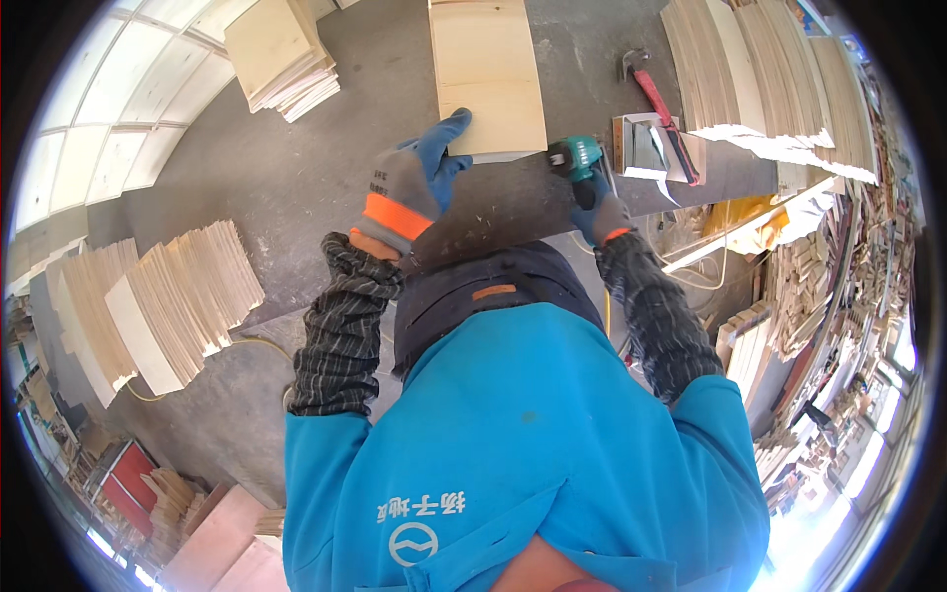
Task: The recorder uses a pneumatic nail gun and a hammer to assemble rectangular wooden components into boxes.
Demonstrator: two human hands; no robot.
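A long pale plywood panel point(490, 69), or a stack of them with its edge showing, lies on the dark worktable in front of me. My left hand point(426, 170), in a grey and blue glove with an orange band, grips the panel's near left corner. One finger rests on top and another sits at the near edge. My right hand point(596, 207), gloved alike, is closed round the handle of a teal and black nail gun or stapler point(580, 156). The tool's nose is beside the panel's near right corner; whether they touch I cannot tell.
A red-handled claw hammer point(655, 99) lies right of the panel, partly over a small open box point(641, 148). Plywood stacks stand at the far left point(279, 54), near left point(187, 296) and far right point(750, 74). A pale hose point(712, 284) hangs beyond the table edge.
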